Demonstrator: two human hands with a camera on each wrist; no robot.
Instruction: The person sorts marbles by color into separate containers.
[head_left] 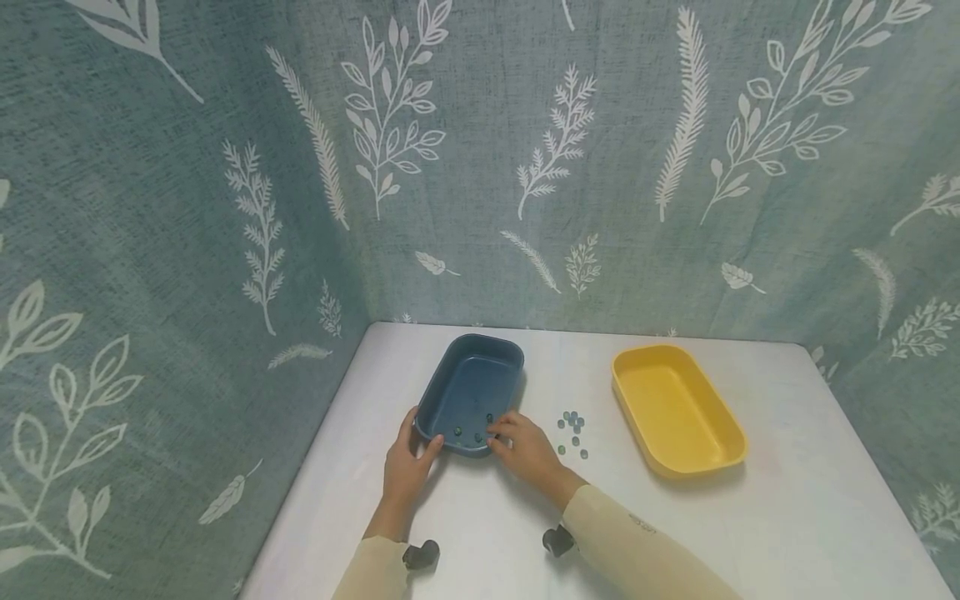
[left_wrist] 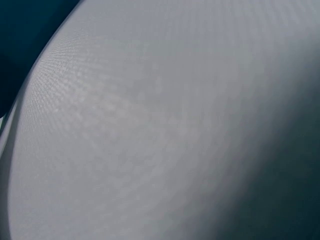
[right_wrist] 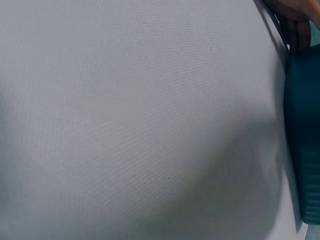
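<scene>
A blue tray (head_left: 468,392) lies at the left of the white table, with several small dark green glass beads (head_left: 457,431) in its near end. My left hand (head_left: 407,467) grips its near left corner, thumb at the front rim and fingers along the side. Over the near right rim reaches my right hand (head_left: 527,450), fingertips inside the tray beside a bead (head_left: 490,418). Thumb and forefinger stand slightly apart, with nothing visible between them. Each wrist view shows mostly tabletop and part of the tray wall (right_wrist: 305,135).
Several loose pale green and blue glass beads (head_left: 575,441) lie on the white table (head_left: 480,533) right of the blue tray. A yellow tray (head_left: 675,408) stands farther right. Leaf-patterned cloth (head_left: 480,167) hangs behind the table and along its sides.
</scene>
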